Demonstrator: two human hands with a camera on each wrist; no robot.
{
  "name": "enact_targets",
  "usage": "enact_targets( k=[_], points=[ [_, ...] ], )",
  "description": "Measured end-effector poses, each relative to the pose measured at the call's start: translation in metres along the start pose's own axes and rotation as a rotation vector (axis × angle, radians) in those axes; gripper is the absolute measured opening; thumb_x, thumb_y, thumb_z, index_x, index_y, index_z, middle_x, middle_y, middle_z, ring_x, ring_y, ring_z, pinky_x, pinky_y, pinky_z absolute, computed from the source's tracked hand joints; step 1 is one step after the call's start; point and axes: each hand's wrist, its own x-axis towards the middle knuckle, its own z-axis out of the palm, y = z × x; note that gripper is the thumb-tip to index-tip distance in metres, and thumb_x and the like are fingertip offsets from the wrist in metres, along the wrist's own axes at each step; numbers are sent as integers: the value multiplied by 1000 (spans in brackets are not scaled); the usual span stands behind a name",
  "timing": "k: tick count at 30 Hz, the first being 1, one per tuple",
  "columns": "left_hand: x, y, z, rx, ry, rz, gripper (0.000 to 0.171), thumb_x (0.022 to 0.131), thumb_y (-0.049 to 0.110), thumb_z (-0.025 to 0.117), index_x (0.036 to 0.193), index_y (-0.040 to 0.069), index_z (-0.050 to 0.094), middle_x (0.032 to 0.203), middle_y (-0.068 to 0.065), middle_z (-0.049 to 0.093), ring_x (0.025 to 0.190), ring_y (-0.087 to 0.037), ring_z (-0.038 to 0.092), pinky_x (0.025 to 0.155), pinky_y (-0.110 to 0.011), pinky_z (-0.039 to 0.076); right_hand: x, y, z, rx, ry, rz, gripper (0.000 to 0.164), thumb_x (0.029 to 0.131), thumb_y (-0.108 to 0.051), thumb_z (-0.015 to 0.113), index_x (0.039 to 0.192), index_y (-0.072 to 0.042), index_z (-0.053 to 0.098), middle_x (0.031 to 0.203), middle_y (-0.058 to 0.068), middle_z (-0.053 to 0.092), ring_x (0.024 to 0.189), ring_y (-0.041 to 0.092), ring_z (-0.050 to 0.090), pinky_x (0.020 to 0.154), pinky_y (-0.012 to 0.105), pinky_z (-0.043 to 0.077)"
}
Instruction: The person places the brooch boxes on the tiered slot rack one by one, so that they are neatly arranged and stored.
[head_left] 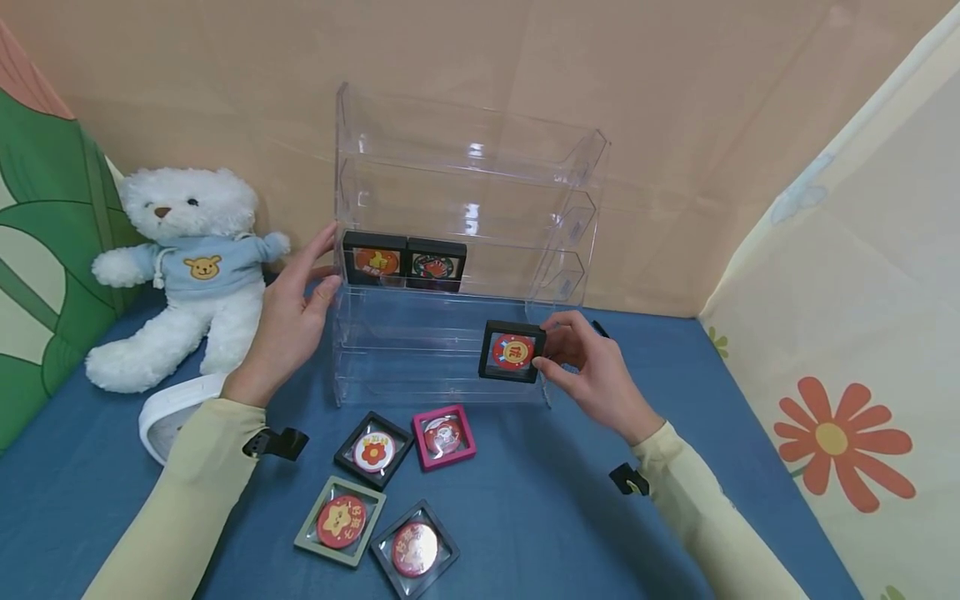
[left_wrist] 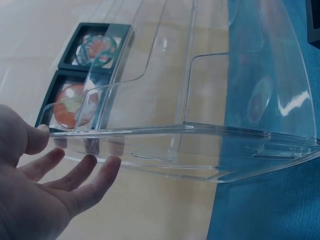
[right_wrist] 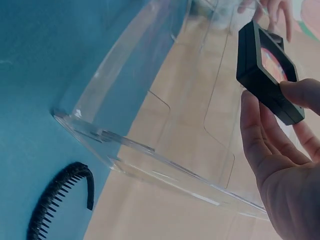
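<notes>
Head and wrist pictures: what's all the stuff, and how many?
Cloth: 1, blue, underneath
Rack: 1, clear, on the cloth
Shelved badges: 2, black frames, rack's left end
Held badge: 1, black frame, before the rack
Loose badges: 4, two dark frames, one pink, one green, on the cloth
Teddy bear: 1, white, blue top, left of the rack
Curved thing: 1, white, partly hidden, by the bear
Toothed band: 1, black, right of the rack
Backdrops: 3 areas, beige behind, green-patterned left, cream flowered right
Wrist pieces: 2, black, one per arm
Sleeves: 2, pale yellow, on both arms
Left hand: 1, bare, at the rack's left side
Right hand: 1, bare, holding a badge
</notes>
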Motion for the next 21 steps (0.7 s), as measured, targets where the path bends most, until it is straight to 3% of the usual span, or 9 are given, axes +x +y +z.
enact_targets(
  k=[7,14,21],
  points=[
    [0,-1,0,6,3,6,65,105,4,51,161,32,31,157,-9,41,125,-43,56,94,-63,48,13,0,-1,-26,44,-16,41,93,-11,75,128,-14,52,106,4,71,93,15,71,87,36,58],
    [1,-1,0,3,1,10,65,105,4,51,160,32,31,157,-8,41,125,-43,56,93,-62,49,26,-2,-5,-39,99,-10,42,95,-11,73,130,-13,51,110,7,71,98,21,71,89,44,57],
    [0,0,0,0,-1,-1,66,105,3,51,161,32,31,157,-8,41,125,-43,56,94,-62,49,39,-4,-7,-46,139,-56,42,95,-8,72,131,-13,51,112,8,71,100,23,70,91,43,56]
  ],
)
